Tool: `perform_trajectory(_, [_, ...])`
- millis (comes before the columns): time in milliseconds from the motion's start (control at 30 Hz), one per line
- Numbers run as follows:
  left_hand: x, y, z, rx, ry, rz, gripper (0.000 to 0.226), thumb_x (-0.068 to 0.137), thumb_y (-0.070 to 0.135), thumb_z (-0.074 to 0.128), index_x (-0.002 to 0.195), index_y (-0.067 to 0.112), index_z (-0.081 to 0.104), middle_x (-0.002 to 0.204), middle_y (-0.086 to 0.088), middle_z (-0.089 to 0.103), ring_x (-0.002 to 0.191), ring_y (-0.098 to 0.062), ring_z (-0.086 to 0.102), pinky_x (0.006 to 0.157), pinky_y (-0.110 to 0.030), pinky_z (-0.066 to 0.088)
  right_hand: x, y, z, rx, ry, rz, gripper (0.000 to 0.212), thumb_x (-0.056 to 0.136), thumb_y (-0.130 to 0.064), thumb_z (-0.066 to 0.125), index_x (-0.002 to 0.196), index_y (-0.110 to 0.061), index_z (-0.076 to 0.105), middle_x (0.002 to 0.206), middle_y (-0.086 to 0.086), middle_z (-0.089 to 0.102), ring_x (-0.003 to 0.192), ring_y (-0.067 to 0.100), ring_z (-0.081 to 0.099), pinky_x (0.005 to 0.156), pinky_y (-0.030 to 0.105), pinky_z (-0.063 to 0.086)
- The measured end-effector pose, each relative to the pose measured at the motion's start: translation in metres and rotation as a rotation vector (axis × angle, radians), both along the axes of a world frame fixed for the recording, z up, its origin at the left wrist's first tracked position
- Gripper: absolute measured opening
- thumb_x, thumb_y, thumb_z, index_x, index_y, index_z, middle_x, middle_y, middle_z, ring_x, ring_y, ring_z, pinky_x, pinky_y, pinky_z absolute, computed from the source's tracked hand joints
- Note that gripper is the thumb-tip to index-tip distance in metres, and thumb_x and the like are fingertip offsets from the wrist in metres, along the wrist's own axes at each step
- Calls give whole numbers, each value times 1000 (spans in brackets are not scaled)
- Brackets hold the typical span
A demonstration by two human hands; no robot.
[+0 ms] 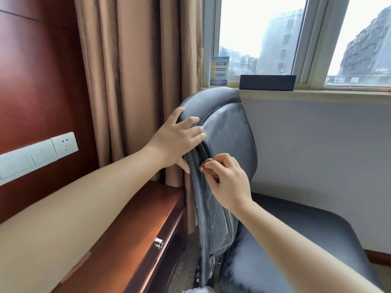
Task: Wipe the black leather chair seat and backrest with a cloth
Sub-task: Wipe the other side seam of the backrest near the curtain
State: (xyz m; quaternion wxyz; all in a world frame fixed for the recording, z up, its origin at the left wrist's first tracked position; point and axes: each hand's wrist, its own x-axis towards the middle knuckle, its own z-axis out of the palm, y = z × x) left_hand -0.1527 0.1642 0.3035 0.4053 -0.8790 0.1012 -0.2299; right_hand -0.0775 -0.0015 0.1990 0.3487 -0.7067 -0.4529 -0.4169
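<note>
The black leather chair stands side-on before me, its worn backrest (pixel 228 127) upright and its seat (pixel 296 235) reaching to the right. My left hand (pixel 179 140) grips the backrest's left edge, fingers spread over the front and thumb behind. My right hand (pixel 228 182) pinches a small brown bunched cloth (pixel 206 164) and holds it against the seam of the backrest just below the left hand. Most of the cloth is hidden inside the fingers.
A wooden desk (pixel 135 225) with a drawer knob (pixel 158 243) sits close to the chair's left. Beige curtains (pixel 137 81) hang behind the backrest. On the window sill (pixel 317 94) stand a blue card (pixel 219 71) and a black block (pixel 267 82). Wall sockets (pixel 63 142) are at left.
</note>
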Motion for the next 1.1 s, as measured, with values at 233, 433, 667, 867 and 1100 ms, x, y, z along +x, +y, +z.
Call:
perform_trajectory(233, [0,-2,-5,-8,-40,-9,118,32,86,69,127,16,63,120,3,66,120,-24,56,104,-56,36,-1,8,22,69,-133,-53,18,88,-21,56,85,-15,72,88,4,61,70,25,56,53,29,46])
perform_trajectory(433, [1,2,-8,34,-61,2,115,34,86,68,124,14,64,119,3,66,119,-23,56,104,-56,37,-5,7,-5,-69,-130,-133,13,87,-20,58,87,-15,70,91,4,60,68,24,54,47,31,45])
perform_trajectory(667, [0,-3,-14,88,-126,133,122,43,87,65,141,17,47,131,5,58,130,-23,47,110,-59,24,1,7,17,-21,-238,-126,9,84,-15,62,82,-15,71,86,3,62,68,22,53,50,28,42])
perform_trajectory(867, [2,-7,-26,164,-200,203,126,47,87,63,148,19,34,142,0,49,136,-26,40,109,-61,11,-7,9,-10,-57,-179,-173,8,83,-16,61,84,-13,69,88,4,60,68,23,53,48,28,42])
perform_trajectory(1100, [2,-5,-26,202,-256,189,123,48,82,68,146,14,39,139,1,53,134,-25,44,111,-57,24,-6,2,-11,-86,-254,-154,8,80,-12,63,77,-17,69,84,1,60,67,20,53,48,31,43])
